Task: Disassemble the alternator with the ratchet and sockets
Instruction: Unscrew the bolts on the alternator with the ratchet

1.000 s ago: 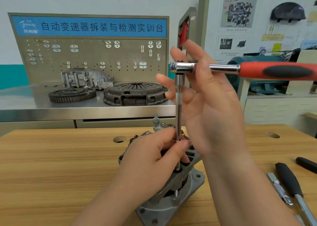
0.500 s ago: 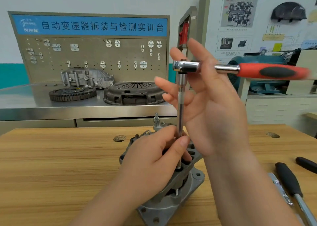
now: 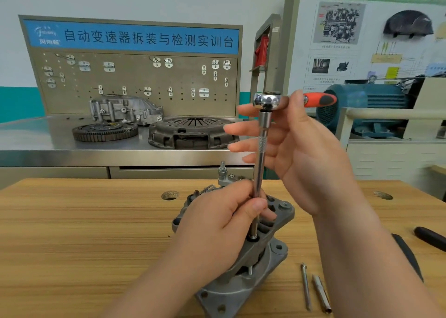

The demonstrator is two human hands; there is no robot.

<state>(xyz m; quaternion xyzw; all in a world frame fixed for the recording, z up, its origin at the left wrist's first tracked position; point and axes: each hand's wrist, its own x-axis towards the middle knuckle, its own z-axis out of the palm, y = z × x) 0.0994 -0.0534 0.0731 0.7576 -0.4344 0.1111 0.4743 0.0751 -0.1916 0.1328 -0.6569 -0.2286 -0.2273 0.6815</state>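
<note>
Alternator (image 3: 281, 252) stands on its mounting flange on the wooden surface (image 3: 72, 221), lower centre of frame, with the dark slotted end housing facing up and tilted toward the right.

Extension bar (image 3: 261, 153) runs near upright from a recess in that housing up to the ratchet (image 3: 266, 100). The chrome head sits on top of the bar, mid-frame. The red and black handle points right and away from the camera.

Left hand (image 3: 217, 228) grips the lower part of the bar, fingers curled round it and thumb pressed against it, just above the housing.

Right hand (image 3: 306, 153) is raised beside the bar with fingers straight and spread, pointing left. The top finger lies across the neck of the ratchet. The thumb is hidden, so I cannot tell whether this hand pinches the tool or only touches it.

Lower right on the surface: a long thin bolt (image 3: 306, 286) and a short socket piece (image 3: 321, 293), side by side. A black tool handle (image 3: 429, 240) lies at the right edge.

Behind, a steel bench (image 3: 36, 146) carries a toothed flywheel (image 3: 105, 130), a clutch cover (image 3: 193, 131) and an aluminium casing (image 3: 125, 111), under a pegboard (image 3: 135, 81) with a blue sign.
</note>
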